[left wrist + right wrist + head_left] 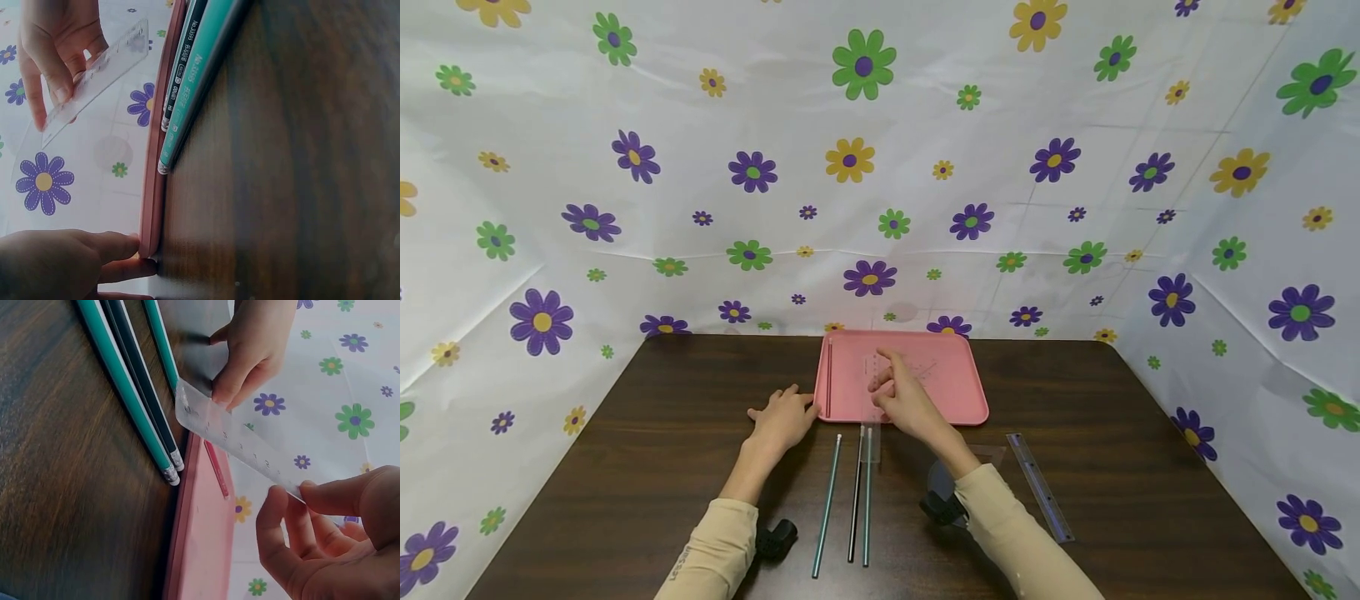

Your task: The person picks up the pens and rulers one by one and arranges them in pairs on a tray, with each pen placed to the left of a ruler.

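Note:
My right hand (908, 404) pinches one end of a clear ruler (234, 440) between thumb and fingers. The ruler is held tilted above the front edge of a pink tray (951, 404). At the tray's left side, my left hand (782, 417) touches the rim near the front corner, its fingers loosely spread. A thin dark red stick (830, 379) lies along the tray's left side. A clear flat piece with faint markings (925, 367) lies in the tray, its kind hard to tell.
In front of the tray lie a teal pencil (827, 508), a black pencil (855, 508) and another teal pencil (868, 508). A purplish ruler (1041, 487) is at right. Clear flat pieces (992, 454) lie partly hidden under my right forearm. Flowered sheeting stands behind the table.

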A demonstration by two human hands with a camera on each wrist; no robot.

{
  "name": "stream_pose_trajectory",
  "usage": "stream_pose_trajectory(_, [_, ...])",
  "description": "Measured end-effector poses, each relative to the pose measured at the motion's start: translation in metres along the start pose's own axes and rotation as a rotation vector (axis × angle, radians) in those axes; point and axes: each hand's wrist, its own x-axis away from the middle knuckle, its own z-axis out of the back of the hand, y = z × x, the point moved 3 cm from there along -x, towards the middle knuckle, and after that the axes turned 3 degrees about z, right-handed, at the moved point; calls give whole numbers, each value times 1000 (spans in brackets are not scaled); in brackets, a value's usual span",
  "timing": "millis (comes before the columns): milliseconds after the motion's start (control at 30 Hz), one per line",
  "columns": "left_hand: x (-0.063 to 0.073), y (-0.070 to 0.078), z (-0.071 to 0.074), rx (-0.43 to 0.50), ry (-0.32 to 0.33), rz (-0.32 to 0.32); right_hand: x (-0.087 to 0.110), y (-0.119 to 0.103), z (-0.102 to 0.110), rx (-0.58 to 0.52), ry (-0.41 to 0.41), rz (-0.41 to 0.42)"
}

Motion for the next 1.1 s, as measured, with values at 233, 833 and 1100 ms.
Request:
stream_pose_trajectory(233, [1,-2,-1,8,-14,-3,-3,4,-6,-26,18,15])
stream_pose_trajectory(833, [-1,-1,0,-5,-5,-4,-9,6,-9,-54,124,-27])
stream_pose_trajectory(1100, [0,-1,-1,2,-1,2,-11,8,-6,1,154,9])
